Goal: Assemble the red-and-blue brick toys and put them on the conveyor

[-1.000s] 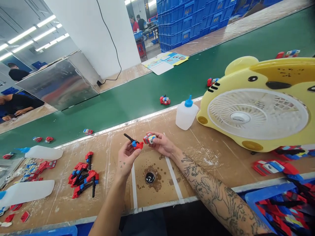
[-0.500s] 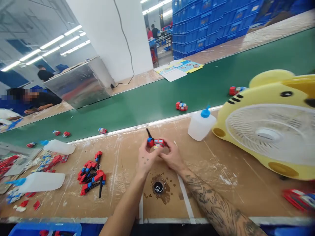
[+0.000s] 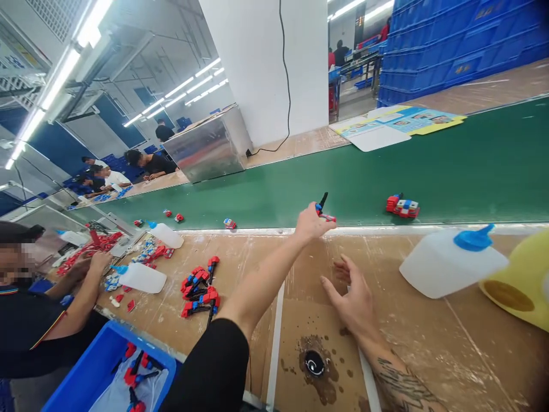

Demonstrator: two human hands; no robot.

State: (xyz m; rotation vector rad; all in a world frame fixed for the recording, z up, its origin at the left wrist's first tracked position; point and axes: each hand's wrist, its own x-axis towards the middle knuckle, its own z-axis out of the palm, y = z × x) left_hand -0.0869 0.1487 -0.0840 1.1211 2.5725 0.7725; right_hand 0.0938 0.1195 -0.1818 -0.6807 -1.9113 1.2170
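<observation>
My left hand [image 3: 309, 224] reaches out to the near edge of the green conveyor belt [image 3: 274, 200]. Its fingers are closed on a small red and blue toy part [image 3: 323, 210] with a black stick-like piece pointing up; the hand partly hides it. Lower and to the right, my right hand [image 3: 355, 296] is over the brown tabletop, fingers apart and holding nothing. A small round black dish [image 3: 314, 363] of shiny liquid sits on cardboard among wet spots, in front of me.
A white bottle with a blue nozzle [image 3: 446, 264] stands right, beside a yellow fan [image 3: 525, 280]. Red, blue and black toy parts [image 3: 201, 290] are piled left. More assemblies, including one red and white [image 3: 403, 207], lie on the belt. A co-worker [image 3: 32, 309] sits left, behind a blue bin [image 3: 77, 375].
My left hand has moved forward from the table to the belt with the toy part. My right hand has let go of it and opened. The view has swung left.
</observation>
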